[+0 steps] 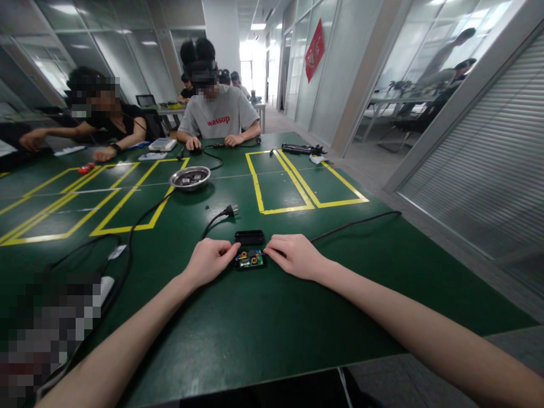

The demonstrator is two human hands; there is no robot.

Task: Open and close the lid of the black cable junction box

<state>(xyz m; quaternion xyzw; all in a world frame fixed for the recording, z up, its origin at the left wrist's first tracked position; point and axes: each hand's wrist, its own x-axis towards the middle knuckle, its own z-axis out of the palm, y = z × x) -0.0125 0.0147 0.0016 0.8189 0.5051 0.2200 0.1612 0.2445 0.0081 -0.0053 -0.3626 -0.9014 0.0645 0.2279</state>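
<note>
An opened black power adapter (250, 259) lies on the green table (263, 317), its circuit board with copper coils showing. My left hand (210, 260) pinches its left end with curled fingers. At the adapter's right end, my right hand (295, 255) grips it with fingers pressed together. The adapter's black cover (249, 237) lies flat just beyond it. A black cable with a plug (230, 211) runs from the left side, and another black cable (357, 222) trails off to the right.
A metal bowl (190, 178) holding small parts sits farther back amid yellow tape outlines (297, 192). Two people sit at the far side, one in a grey shirt (217, 116). A power strip (104, 283) and cables lie at left. The table edge is near on the right.
</note>
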